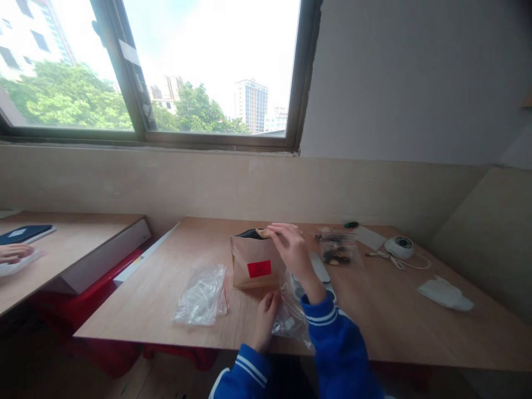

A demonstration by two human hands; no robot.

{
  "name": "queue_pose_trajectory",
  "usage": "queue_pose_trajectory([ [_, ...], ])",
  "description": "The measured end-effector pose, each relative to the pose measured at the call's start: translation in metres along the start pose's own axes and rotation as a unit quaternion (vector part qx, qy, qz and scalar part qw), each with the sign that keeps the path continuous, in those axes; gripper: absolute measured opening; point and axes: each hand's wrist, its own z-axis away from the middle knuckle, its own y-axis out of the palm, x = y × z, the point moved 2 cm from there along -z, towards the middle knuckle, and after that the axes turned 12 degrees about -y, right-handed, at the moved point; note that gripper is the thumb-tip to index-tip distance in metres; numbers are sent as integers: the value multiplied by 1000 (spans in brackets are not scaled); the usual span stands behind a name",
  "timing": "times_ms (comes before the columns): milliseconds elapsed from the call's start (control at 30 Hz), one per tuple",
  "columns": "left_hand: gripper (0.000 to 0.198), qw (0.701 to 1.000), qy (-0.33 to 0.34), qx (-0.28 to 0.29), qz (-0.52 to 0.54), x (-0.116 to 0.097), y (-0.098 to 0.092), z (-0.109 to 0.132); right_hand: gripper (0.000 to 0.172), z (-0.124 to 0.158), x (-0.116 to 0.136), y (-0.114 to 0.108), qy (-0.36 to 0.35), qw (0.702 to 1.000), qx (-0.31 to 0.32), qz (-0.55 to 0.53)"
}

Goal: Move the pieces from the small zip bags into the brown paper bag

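A brown paper bag point(241, 266) with a red label point(259, 269) stands upright on the table, its top open and dark inside. At its mouth my right hand point(288, 244) is closed, pinching a small tan piece point(263, 233) whose kind I cannot make out. My left hand point(266, 321) is low in front of the paper bag, fingers curled at the edge of a clear plastic bag point(291, 324). Left of the paper bag lies a pile of clear zip bags point(201, 296) with red seal strips.
Clear bags with dark pieces point(336, 254) lie to the right, near a white dome camera point(399, 246) with cables. White crumpled material point(445, 292) is farther right. Partly covered by my forearm are a scale-like device point(319, 267) and round parts. At another table, a person's hand point(14, 253) shows.
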Motion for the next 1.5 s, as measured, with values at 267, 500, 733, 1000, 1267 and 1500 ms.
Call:
queue_pose_trajectory([
  [267, 45, 1000, -16, 4, 1, 1, 0, 0, 28, 106, -3, -62, 176, 979, -99, 33],
  [500, 41, 999, 1, 36, 28, -13, 5, 13, 60, 208, -23, -73, 468, 880, -50, -69],
  [733, 47, 999, 3, -32, -15, -23, 24, 39, 76, 188, -3, -79, 505, 827, 28, -243],
  [1000, 37, 988, 99, -71, -98, -32, 34, 65, 48, 176, 9, -77, 432, 873, -47, -220],
  [1267, 35, 974, 144, -103, -144, -57, 7, 88, 46, 169, 20, -57, 423, 867, -80, -252],
  [1500, 41, 936, 112, -292, -159, -79, -66, 100, 44, 180, -9, -62, 366, 917, -39, -153],
])
